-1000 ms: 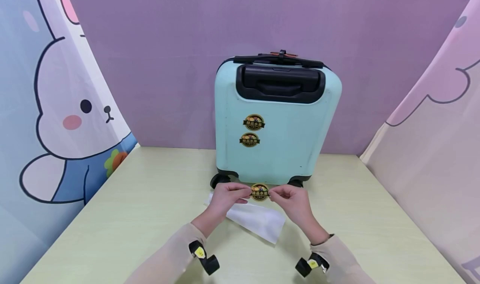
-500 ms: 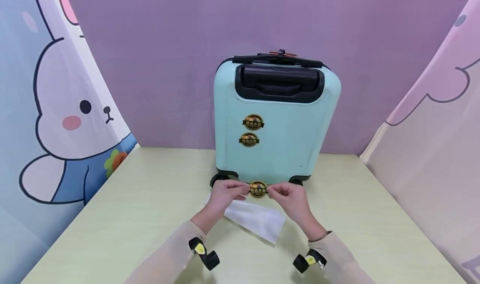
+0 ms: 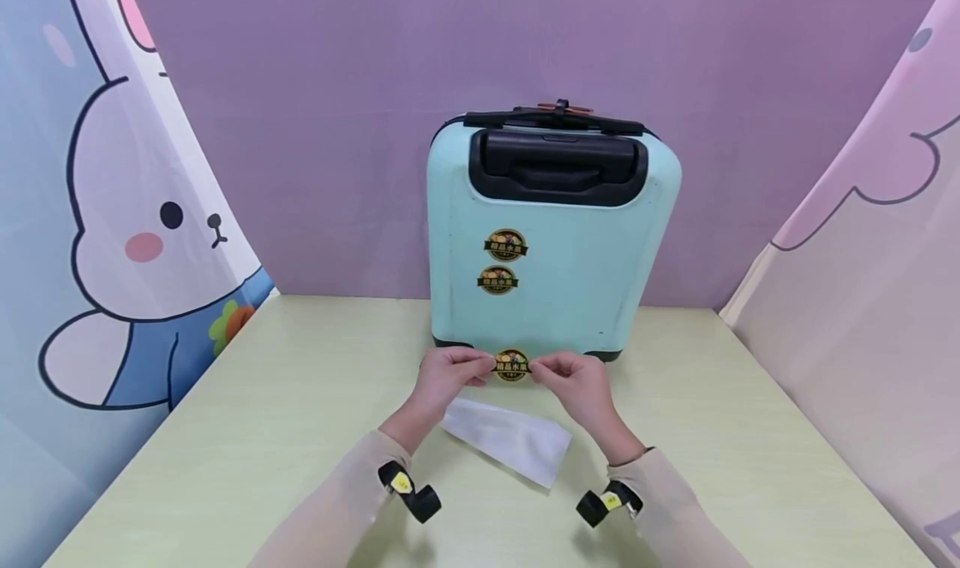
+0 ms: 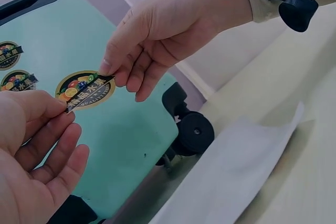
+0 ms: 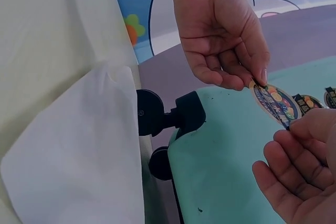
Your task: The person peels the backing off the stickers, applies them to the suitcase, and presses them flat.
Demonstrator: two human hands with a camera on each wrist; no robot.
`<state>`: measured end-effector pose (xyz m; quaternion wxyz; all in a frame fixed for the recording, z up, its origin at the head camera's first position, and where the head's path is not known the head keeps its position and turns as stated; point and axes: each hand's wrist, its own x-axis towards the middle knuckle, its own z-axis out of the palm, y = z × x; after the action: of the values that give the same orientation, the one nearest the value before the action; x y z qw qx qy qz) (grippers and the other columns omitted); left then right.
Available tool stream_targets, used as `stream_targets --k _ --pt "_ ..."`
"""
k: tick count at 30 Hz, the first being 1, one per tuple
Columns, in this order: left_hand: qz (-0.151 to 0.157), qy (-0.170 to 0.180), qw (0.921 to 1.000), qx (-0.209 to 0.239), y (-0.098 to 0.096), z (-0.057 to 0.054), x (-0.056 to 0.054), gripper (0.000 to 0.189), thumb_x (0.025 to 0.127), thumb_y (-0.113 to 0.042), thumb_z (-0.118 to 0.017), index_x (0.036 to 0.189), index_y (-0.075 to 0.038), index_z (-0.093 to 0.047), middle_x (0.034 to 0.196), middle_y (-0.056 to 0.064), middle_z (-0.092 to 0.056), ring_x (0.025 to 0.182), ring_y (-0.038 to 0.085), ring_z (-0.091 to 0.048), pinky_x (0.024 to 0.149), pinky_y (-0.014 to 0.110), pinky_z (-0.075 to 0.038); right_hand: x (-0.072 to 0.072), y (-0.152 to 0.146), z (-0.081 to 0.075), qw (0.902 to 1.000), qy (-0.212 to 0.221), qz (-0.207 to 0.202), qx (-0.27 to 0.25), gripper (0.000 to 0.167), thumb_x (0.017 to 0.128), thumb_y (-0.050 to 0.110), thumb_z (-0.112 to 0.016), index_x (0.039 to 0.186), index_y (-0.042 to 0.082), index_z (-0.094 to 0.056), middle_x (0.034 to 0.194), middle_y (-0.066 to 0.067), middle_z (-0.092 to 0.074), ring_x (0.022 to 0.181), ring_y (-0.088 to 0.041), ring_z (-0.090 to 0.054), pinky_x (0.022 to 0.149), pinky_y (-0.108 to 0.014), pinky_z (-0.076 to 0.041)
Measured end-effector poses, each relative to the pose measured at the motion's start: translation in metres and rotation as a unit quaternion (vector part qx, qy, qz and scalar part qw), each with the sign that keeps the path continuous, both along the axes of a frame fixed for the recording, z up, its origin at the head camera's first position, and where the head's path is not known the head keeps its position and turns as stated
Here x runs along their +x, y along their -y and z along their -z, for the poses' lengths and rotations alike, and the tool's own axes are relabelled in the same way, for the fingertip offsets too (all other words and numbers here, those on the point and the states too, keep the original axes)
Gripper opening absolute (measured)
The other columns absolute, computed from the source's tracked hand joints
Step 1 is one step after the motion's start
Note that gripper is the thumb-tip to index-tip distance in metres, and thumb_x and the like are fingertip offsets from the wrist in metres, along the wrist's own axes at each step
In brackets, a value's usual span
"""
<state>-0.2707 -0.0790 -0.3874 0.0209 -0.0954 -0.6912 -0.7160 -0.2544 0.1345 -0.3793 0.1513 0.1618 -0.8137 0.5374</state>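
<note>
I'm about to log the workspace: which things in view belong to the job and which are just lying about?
Apparently in the job:
fruit sticker, pinched by left hand and right hand
mint-green suitcase bearing two matching stickers

Seemingly just lying about:
white sheet on the table, untouched
rabbit-print curtain, background

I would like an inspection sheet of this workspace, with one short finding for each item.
Surface: pale table.
Job's things: suitcase stands on the table; upper sticker and lower sticker on its face; held sticker in front of it, contact cannot be told.
Clutter: white paper lies on the table, nearer the person than the suitcase.
Hands: left hand pinches the held sticker's left edge, right hand its right; a black camera at each wrist.
Cables: nothing seen.
Surroundings: purple backdrop behind, rabbit print at left, pink print at right.
</note>
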Motion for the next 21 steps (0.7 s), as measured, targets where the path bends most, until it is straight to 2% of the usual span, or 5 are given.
stream_targets --k 4,8,12,18,21 --pt "-0.014 -0.005 0.9999 -0.003 0.001 -0.005 -0.001 0.015 0.087 0.000 -0.073 0.098 0.010 -0.074 0.090 0.015 -0.075 0.077 0.022 -0.071 0.071 0.036 -0.061 -0.005 0.003 -0.002 1.0000 -0.002 0.004 0.003 0.010 0.091 0.011 -0.074 0.090 0.002 -0.078 0.081 -0.008 -0.075 0.073 -0.014 -0.068 0.063 -0.022 -0.052" --pt "-0.027 -0.005 0.9996 -0.007 0.001 -0.010 -0.003 0.016 0.088 -0.002 -0.073 0.098 0.010 -0.074 0.089 0.014 -0.075 0.077 0.020 -0.071 0.072 0.034 -0.061 -0.009 0.006 -0.005 1.0000 0.000 0.006 0.002 0.012 0.091 0.013 -0.074 0.091 0.002 -0.078 0.082 -0.008 -0.075 0.076 -0.016 -0.069 0.064 -0.022 -0.053" --pt "-0.039 -0.002 0.9990 -0.019 0.003 -0.013 -0.007 0.016 0.088 -0.006 -0.074 0.099 0.006 -0.075 0.089 0.012 -0.075 0.080 0.026 -0.071 0.075 0.037 -0.061 -0.014 0.009 -0.008 0.9999 0.008 0.009 0.005 0.012 0.091 0.015 -0.074 0.091 0.004 -0.079 0.081 -0.006 -0.075 0.076 -0.019 -0.070 0.064 -0.023 -0.053" --pt "-0.056 -0.023 0.9974 -0.039 0.005 -0.016 -0.015 0.015 0.088 -0.008 -0.075 0.097 0.004 -0.077 0.087 0.012 -0.075 0.086 0.040 -0.069 0.074 0.041 -0.061 -0.023 0.014 -0.012 1.0000 0.001 0.008 0.000 0.012 0.092 0.015 -0.074 0.091 0.004 -0.078 0.080 -0.006 -0.074 0.074 -0.018 -0.069 0.061 -0.023 -0.052" --pt "-0.061 -0.033 0.9966 -0.044 0.006 -0.017 -0.018 0.015 0.089 -0.007 -0.074 0.097 0.005 -0.076 0.087 0.013 -0.075 0.087 0.041 -0.069 0.073 0.040 -0.061 -0.027 0.016 -0.013 1.0000 -0.001 0.009 0.000 0.013 0.092 0.014 -0.073 0.092 0.003 -0.078 0.080 -0.006 -0.074 0.074 -0.017 -0.069 0.061 -0.023 -0.052"
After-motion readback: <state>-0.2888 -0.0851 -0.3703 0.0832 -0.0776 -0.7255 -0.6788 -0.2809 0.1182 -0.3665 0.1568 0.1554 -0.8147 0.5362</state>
